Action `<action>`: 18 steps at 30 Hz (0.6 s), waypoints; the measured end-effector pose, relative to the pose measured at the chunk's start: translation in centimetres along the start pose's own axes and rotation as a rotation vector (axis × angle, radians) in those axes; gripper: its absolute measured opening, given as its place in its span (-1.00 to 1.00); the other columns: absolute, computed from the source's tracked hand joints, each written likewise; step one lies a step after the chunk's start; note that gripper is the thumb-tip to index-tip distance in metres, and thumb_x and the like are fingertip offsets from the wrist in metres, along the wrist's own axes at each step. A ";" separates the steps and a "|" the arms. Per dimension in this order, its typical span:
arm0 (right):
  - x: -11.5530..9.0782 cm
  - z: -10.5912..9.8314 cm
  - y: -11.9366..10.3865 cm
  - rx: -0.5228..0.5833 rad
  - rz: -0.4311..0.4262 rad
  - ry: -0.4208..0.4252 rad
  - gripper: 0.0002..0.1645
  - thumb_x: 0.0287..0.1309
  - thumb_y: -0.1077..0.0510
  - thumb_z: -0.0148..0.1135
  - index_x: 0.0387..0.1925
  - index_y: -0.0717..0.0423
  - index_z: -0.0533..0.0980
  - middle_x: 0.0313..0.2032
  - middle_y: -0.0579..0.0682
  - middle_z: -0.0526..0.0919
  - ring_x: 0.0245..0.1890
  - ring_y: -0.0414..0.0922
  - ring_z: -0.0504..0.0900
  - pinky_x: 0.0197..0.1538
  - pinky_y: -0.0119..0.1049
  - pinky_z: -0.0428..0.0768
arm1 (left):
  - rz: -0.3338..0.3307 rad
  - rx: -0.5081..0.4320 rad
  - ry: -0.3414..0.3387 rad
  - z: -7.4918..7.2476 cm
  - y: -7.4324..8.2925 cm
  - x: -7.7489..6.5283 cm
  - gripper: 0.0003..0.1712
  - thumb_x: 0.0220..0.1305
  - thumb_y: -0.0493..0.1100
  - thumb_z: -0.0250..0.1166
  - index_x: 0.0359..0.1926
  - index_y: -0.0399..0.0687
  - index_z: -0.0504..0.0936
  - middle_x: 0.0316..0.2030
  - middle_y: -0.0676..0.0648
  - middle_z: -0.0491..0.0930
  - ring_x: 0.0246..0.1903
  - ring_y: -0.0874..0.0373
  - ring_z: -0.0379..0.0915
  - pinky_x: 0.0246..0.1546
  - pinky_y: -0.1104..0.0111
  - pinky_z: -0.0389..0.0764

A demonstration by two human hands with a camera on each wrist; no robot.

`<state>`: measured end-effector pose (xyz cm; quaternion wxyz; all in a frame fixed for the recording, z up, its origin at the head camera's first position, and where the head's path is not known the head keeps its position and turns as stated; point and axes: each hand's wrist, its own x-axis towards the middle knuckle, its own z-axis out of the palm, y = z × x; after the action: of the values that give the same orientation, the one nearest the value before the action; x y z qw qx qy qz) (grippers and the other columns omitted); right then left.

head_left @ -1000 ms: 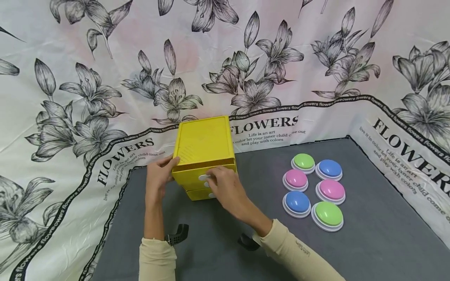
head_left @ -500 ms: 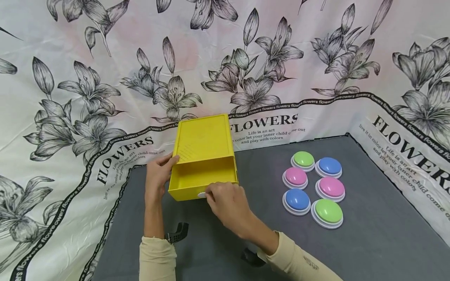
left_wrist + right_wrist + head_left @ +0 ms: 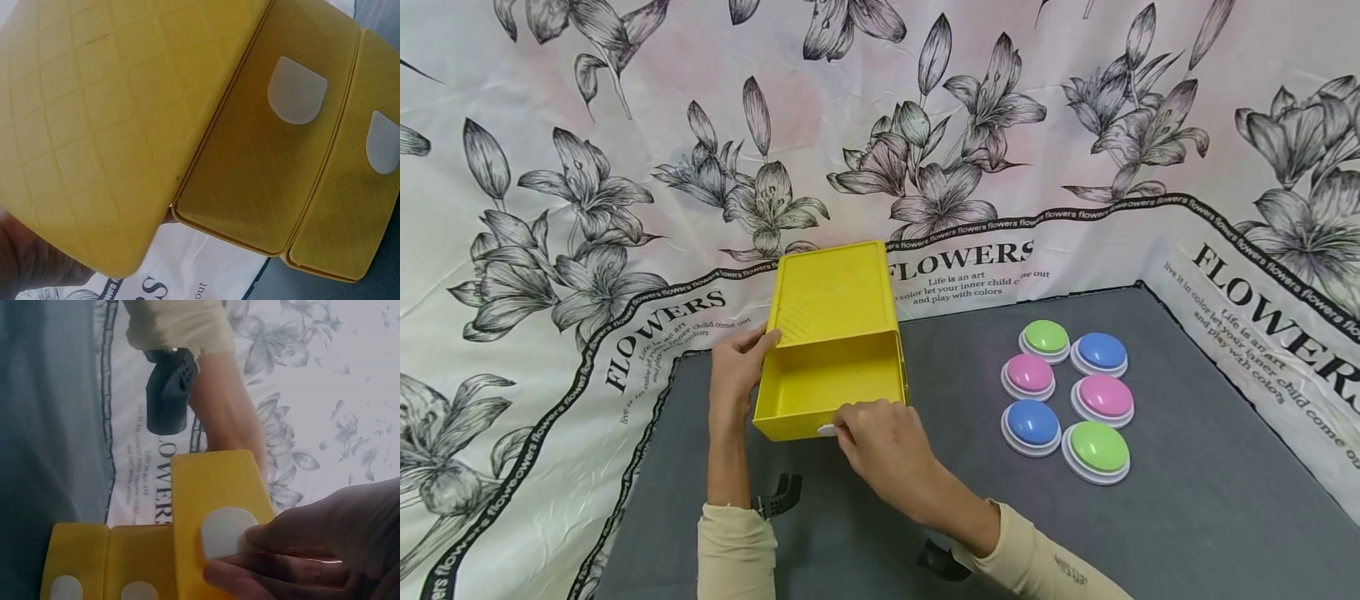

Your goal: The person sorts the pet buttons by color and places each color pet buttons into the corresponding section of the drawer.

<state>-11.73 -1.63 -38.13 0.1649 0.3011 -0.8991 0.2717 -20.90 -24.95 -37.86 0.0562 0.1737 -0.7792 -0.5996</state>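
Note:
A small yellow drawer cabinet [image 3: 835,292] stands on the dark table, its top drawer [image 3: 797,425] pulled far out and bare inside. My right hand [image 3: 887,450] pinches that drawer's white knob [image 3: 228,532] between thumb and fingers. At the cabinet's left side my left hand [image 3: 736,371] steadies it, thumb on the top front corner and fingers along the side, partly hidden. Below, the middle drawer [image 3: 250,156] and the bottom drawer [image 3: 344,187], each with a white knob, are closed in the left wrist view.
To the right of the cabinet stand several round push buttons on white bases, among them a blue button [image 3: 1032,422], a pink button [image 3: 1105,396] and a green button [image 3: 1097,447]. Behind the table [image 3: 1000,533] hangs a flower-printed cloth [image 3: 1075,267].
My right hand has drawn the top drawer from nearly closed to far out, moving toward me and down. The left hand has kept its place at the cabinet's side.

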 end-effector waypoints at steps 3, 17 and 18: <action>-0.1 -0.6 0.0 0.014 0.002 -0.056 -0.90 0.29 0.06 0.47 -0.24 -0.02 0.74 -0.50 -0.17 0.73 -0.64 -0.32 0.46 -0.55 -0.52 0.35 | -0.005 0.003 0.001 -0.1 0.0 0.0 -0.38 0.44 0.09 0.34 0.43 0.02 0.53 0.39 -0.18 0.55 0.31 -0.06 0.55 0.26 0.16 0.66; -1.1 -7.0 3.6 0.192 0.143 -0.069 -0.90 0.27 0.08 0.48 -0.33 0.01 0.74 -0.55 -0.19 0.71 -0.55 -0.39 0.51 -0.41 -0.52 0.55 | -0.031 0.013 0.000 0.0 0.3 -0.3 -0.35 0.44 0.11 0.34 0.46 0.06 0.50 0.42 -0.16 0.52 0.32 -0.06 0.53 0.22 0.25 0.65; -1.1 -7.5 4.2 0.180 0.159 -0.035 -0.90 0.26 0.10 0.48 -0.33 0.02 0.74 -0.55 -0.18 0.71 -0.55 -0.37 0.51 -0.41 -0.51 0.55 | -0.032 0.013 -0.005 0.0 0.3 -0.4 -0.35 0.44 0.12 0.33 0.46 0.07 0.49 0.42 -0.16 0.52 0.32 -0.06 0.54 0.16 0.32 0.67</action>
<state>-12.54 6.11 -34.31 0.0995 0.2473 -0.8949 0.3581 -20.61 -24.76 -37.51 0.0437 0.1849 -0.7805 -0.5956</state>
